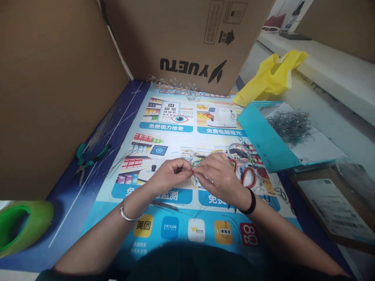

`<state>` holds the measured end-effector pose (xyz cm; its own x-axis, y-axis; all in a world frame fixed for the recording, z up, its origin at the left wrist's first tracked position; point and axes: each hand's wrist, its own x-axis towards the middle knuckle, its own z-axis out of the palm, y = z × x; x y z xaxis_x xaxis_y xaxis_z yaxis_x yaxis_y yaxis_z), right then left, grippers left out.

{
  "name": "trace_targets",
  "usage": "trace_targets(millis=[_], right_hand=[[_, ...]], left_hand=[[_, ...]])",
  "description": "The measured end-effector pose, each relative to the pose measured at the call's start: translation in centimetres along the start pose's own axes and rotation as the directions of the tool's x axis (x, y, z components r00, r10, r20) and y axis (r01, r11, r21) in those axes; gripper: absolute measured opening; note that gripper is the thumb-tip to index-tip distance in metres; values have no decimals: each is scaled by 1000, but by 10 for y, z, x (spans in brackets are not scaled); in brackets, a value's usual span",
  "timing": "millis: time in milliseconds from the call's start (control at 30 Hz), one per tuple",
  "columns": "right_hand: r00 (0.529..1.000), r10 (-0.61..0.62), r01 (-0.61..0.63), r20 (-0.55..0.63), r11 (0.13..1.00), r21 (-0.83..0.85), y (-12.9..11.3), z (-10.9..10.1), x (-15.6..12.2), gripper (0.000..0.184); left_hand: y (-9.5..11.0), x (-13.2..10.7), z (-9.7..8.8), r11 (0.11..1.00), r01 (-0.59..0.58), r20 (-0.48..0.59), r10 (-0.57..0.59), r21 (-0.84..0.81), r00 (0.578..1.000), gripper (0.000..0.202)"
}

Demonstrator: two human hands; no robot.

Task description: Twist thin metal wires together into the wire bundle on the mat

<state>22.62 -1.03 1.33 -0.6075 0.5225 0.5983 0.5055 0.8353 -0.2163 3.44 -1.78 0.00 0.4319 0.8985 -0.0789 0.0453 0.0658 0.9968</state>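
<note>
My left hand (pixel 173 174) and my right hand (pixel 218 175) meet over the printed poster, fingertips pinched together. Between them shows a tiny red piece (pixel 192 170), too small to name, with thin wires around it. Behind the fingers lies a tangle of thin wires (pixel 190 154), partly hidden by my hands. Red-handled scissors (pixel 249 178) lie beside my right hand, their blades mostly covered by it. A clear round dish (pixel 238 152) sits just beyond. Several dark straight wires (pixel 166 206) rest on the poster below my left hand.
Cardboard walls (pixel 187 35) stand at the back and left. Green-handled pliers (pixel 88 158) and loose long wires lie left; a green tape roll (pixel 29 224) is nearest. To the right are a teal box (pixel 258 136) with a wire heap (pixel 290 125), a yellow bag (pixel 269 78) and a brown package (pixel 331 207).
</note>
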Motion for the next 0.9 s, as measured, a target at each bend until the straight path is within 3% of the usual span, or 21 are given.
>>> trace_targets(millis=[233,633,767,900], right_hand=[[990,-137,137,18,967,-215,-2,-3,-5,7],[984,-155,170,87,965,-201,-4,-4,-5,8],[989,-124,137,83,974,-178,-6,1,-2,11],[1000,-16,14,-25,998,-68,-6,10,-1,13]], left_hand=[[3,-1,0,1000,23,-5,-23,3,1000,16],[4,0,1,999,34,3,-35,31,999,12],[2,1,2,999,33,7,-33,27,999,10],[2,0,1,999,35,25,-34,-25,999,10]])
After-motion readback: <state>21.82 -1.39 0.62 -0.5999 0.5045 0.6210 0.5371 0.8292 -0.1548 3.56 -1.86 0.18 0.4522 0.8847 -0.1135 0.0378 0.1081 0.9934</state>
